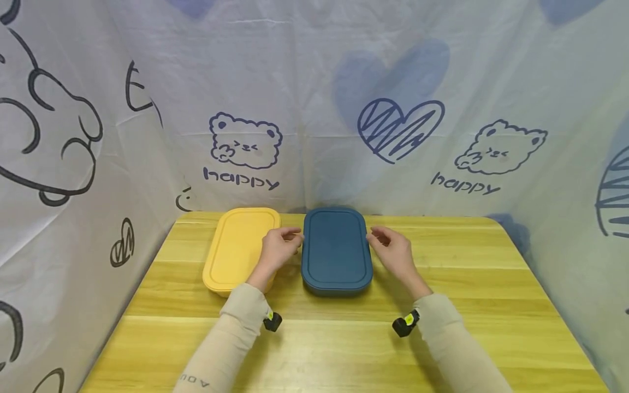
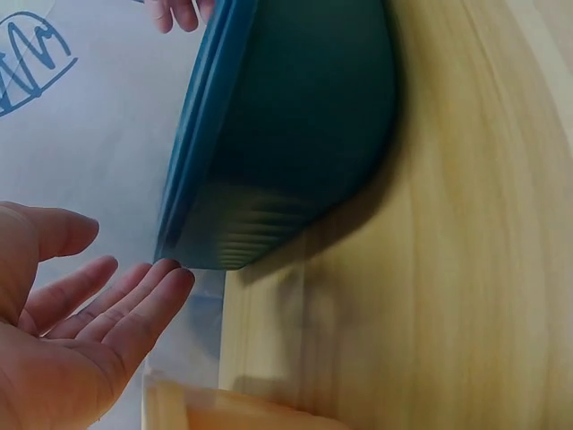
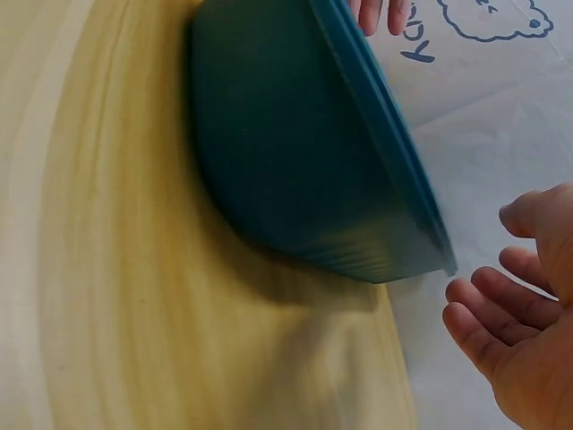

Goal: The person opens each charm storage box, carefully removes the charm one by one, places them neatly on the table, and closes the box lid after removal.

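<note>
A dark blue lidded food container (image 1: pixel 337 248) sits on the wooden table, its lid on. Beside its left edge is my left hand (image 1: pixel 281 248), fingers loosely bent with nothing in them; in the left wrist view its fingertips (image 2: pixel 175 273) come close to the container's rim, and whether they touch I cannot tell. On the opposite side, my right hand (image 1: pixel 395 251) is held at the right edge, also loosely bent around nothing. Its fingertips (image 3: pixel 461 300) appear just off the rim in the right wrist view. Under my left wrist lies a yellow lidded container (image 1: pixel 241 245), partly covered by that hand.
The wooden table (image 1: pixel 339 349) ends at the back against a white curtain (image 1: pixel 314 109) printed with hearts and bears. The curtain also hangs along both sides. The yellow container stands a small gap left of the blue one.
</note>
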Tool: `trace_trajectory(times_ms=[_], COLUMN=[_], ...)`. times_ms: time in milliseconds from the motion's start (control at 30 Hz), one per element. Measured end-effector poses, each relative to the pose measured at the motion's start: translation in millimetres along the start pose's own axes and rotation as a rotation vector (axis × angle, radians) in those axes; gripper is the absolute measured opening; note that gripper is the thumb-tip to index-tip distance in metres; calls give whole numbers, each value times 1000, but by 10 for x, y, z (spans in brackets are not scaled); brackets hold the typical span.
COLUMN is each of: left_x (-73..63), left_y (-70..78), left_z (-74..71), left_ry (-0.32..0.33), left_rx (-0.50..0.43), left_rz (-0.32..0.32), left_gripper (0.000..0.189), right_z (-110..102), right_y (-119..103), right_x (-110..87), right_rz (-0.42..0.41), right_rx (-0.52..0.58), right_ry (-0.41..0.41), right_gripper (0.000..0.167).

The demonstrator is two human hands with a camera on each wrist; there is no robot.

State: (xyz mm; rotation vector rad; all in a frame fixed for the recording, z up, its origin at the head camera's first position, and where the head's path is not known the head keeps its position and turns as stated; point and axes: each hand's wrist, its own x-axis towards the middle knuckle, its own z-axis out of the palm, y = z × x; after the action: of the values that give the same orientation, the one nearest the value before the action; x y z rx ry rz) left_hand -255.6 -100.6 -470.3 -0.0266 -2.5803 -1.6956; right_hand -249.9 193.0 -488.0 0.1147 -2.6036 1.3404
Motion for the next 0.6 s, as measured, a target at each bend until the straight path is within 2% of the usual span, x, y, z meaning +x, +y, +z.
trace_trajectory(times_ms=[167, 267, 433, 600], left_x=[-10, -18, -35, -48], left_y=[-46, -68, -91, -103], left_z=[49, 69, 107, 131], left_ry=[-3, -4, -35, -55], left_rx=[14, 19, -9, 10], left_rz=[-22, -11, -22, -30], left_gripper=[36, 38, 42, 44], right_z=[42, 68, 96, 123], right_y=[73, 97, 115, 146], right_x=[-45, -72, -119, -151], right_rz=[19, 23, 29, 48], right_rx=[2, 8, 26, 32], right_ry=[-14, -22, -23, -25], right_gripper=[41, 41, 41, 43])
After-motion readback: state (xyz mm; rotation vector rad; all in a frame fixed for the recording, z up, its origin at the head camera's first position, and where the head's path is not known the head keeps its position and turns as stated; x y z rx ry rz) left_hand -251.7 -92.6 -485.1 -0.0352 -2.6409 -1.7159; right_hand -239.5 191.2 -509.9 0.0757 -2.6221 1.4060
